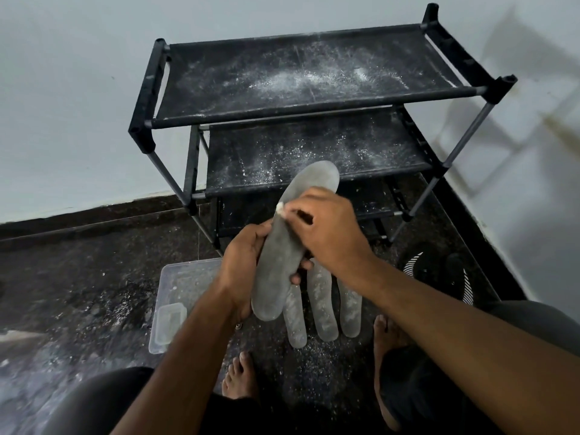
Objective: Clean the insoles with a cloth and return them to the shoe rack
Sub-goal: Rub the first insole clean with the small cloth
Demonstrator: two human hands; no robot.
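Step in hand, as judged: wiping one insole while it is held off the floor.

1. Left hand (248, 259): fingers and thumb are curled round the lower half of the held insole (282, 255), gripping it from the left edge and from beneath. The insole tilts away from the person, heel end near, toe end over the front of the rack. Keep the grip low on the insole so that the upper half stays free for the cloth.

2. Right hand (326, 227): fingers are curled narrow, pinching a small white cloth (279, 208) against the insole's left edge at about mid-length. Only a scrap of the cloth shows past the fingertips. For a good result, work in strokes along the length, then shift the left grip to expose the covered part. Support from below is advisable, since the insole looks thin and likely to bend under pressure.

3. Three more insoles (321, 306) lie side by side on the floor, just beyond the person's bare feet and partly under the held one. They carry white dust and appear not yet cleaned.

4. Containers: a clear plastic tub (175, 287) stands on the floor to the left of the insoles. It holds a smaller clear box (171, 318) in its near corner, with pale residue on the bottom. The content of the small box cannot be determined.

5. A dark slipper (436, 271) lies on the floor at right.

6. The rack (301, 98) stands against the wall, shelves dusted with white powder; no insole lies on a visible shelf.
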